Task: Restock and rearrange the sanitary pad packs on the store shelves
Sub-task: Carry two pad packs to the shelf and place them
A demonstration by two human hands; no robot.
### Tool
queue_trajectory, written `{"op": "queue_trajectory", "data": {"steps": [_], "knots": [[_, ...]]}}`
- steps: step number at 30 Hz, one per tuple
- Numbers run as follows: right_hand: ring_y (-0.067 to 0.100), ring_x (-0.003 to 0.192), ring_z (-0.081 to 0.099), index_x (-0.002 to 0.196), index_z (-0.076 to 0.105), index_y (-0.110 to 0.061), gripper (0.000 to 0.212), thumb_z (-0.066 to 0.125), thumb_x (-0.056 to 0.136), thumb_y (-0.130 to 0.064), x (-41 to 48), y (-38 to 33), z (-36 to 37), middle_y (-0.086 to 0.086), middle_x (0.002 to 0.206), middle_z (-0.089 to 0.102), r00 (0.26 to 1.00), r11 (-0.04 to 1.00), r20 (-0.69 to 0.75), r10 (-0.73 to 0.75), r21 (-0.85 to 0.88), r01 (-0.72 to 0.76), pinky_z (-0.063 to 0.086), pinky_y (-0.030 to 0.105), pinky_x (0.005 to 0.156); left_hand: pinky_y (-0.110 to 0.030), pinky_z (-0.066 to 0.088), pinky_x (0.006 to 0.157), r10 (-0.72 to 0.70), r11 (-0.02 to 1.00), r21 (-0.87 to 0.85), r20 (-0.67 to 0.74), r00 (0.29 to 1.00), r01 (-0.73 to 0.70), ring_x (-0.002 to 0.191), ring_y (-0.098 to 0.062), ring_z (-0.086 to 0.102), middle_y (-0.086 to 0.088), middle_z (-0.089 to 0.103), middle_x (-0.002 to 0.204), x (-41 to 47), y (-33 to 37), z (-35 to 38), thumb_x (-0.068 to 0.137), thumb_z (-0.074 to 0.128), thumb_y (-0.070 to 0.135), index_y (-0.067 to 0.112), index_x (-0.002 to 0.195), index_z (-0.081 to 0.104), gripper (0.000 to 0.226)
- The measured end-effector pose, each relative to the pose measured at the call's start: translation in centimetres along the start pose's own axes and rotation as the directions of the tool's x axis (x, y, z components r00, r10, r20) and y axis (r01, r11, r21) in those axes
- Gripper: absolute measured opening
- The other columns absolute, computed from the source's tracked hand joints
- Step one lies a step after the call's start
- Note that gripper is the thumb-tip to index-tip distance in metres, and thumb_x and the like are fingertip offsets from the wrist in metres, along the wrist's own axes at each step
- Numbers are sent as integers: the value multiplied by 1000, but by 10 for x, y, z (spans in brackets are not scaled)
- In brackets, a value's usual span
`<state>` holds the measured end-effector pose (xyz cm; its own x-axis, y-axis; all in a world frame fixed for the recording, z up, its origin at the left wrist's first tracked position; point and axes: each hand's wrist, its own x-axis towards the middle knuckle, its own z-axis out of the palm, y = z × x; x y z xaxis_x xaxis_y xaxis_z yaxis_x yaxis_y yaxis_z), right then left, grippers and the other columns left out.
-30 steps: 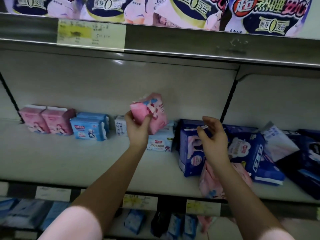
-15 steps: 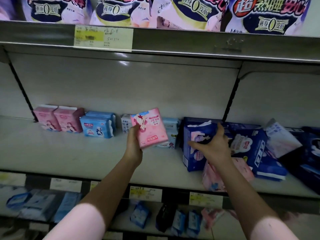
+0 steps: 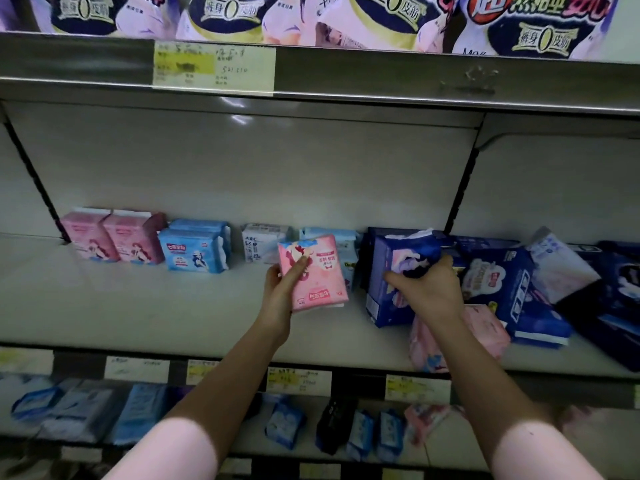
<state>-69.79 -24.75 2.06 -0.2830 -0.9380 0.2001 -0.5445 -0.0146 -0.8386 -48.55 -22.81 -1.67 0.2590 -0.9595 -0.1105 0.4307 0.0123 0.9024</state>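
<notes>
Head view, middle shelf (image 3: 145, 317). From my remote station I read the left hand (image 3: 281, 294) as holding a pink pack (image 3: 313, 271) upright and face-out, thumb laid across its printed front, the other fingers hidden behind it. The pack hangs just in front of the back row, between the white pack (image 3: 264, 242) and the dark blue pack (image 3: 389, 275); whether its lower edge touches the shelf I cannot tell. Held face-out, it can be compared with the standing stock: two similar pink packs (image 3: 110, 239) stand at the row's far left, beside the light blue packs (image 3: 194, 251), so I judge that end to be its proper slot. The right hand (image 3: 431, 294) grips the dark blue pack by its crumpled top, fingers curled over the edge, probably to steady or straighten it, since the dark packs (image 3: 502, 285) to its right lean on one another in a heap. A second pink pack (image 3: 486, 332) lies flat at the shelf's front, partly under the right forearm, not yet sorted. Price tags (image 3: 299, 381) line the shelf edge below.
</notes>
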Motion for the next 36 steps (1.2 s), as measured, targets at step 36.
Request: {"op": "queue_trajectory", "data": {"steps": [36], "knots": [[11,81,67,117,50,3,94,88,41,-39,-119,125,-324,12,108,67,982,696,-183,33,710,109,52,22,66,-34,56,70,139,983,61,387,912,-176,90,-24,66,-18,65,112,-236,-78,235,59,77,42,-3,127,49,86]]}}
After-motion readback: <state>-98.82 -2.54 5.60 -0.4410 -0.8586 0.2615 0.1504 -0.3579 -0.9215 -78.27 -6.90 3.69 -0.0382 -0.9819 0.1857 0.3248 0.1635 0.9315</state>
